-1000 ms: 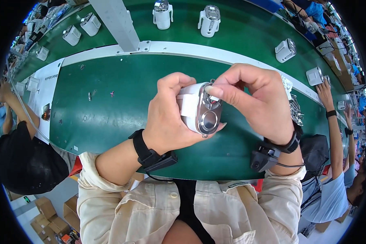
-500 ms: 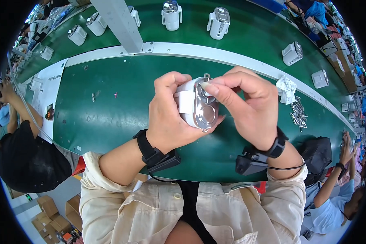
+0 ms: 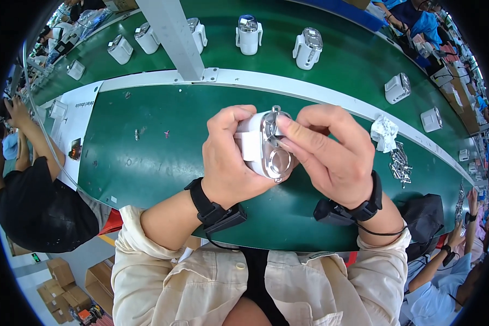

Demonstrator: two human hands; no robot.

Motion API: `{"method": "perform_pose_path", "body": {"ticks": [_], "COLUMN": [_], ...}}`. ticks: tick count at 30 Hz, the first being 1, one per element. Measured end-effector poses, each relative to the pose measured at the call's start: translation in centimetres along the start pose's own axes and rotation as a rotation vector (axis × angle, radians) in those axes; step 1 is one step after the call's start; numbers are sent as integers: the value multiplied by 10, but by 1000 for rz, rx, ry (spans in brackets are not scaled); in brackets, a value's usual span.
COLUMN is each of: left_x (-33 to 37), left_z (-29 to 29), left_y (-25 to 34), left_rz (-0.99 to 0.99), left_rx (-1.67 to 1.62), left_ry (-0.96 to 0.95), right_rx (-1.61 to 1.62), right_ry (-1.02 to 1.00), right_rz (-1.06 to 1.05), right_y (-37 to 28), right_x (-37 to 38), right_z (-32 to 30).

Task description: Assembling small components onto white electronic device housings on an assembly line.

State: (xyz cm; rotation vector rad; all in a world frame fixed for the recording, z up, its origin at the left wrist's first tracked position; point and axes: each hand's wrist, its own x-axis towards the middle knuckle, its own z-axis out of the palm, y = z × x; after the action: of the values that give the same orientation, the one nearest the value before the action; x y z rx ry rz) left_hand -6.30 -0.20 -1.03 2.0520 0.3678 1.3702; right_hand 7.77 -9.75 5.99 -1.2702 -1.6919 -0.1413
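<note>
Above the workbench, my left hand (image 3: 223, 155) wraps round a white appliance (image 3: 251, 145) with rounded sides, tilted so its shiny silver end (image 3: 281, 161) shows. Two round recesses sit in that end, one above the other, with a small tab at each tip. My right hand (image 3: 339, 155) has thumb and forefinger pressed together at the upper recess, covering part of it. Whatever lies between those fingertips is hidden. Both wrists wear black straps with small black boxes.
A crumpled white tissue (image 3: 384, 133) and a pile of small metal parts (image 3: 400, 164) lie on the green bench (image 3: 163, 157) to the right. Beyond a white rail (image 3: 288, 86), similar white appliances (image 3: 308, 50) stand on a green belt. A grey post (image 3: 174, 41) rises there. People work on both sides.
My right fingers have shifted slightly, and the thumb now presses more into the upper recess. The left hand keeps its hold. The whole view has moved a little.
</note>
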Motion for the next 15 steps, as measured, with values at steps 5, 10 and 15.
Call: {"method": "perform_pose_path", "body": {"ticks": [5,10,15], "left_x": [2,2,0], "left_z": [3,3,0], "left_y": [-1,-2,0], "left_rz": [21,20,-4], "left_rx": [9,24,74], "left_ry": [33,20,-43], "right_rx": [-188,-302,-293], "right_ry": [-71,-128,-154], "right_rz": [-155,-229,-221], "right_y": [2,3,5], "right_x": [9,11,9], "right_z": [-12,-18,-18]}}
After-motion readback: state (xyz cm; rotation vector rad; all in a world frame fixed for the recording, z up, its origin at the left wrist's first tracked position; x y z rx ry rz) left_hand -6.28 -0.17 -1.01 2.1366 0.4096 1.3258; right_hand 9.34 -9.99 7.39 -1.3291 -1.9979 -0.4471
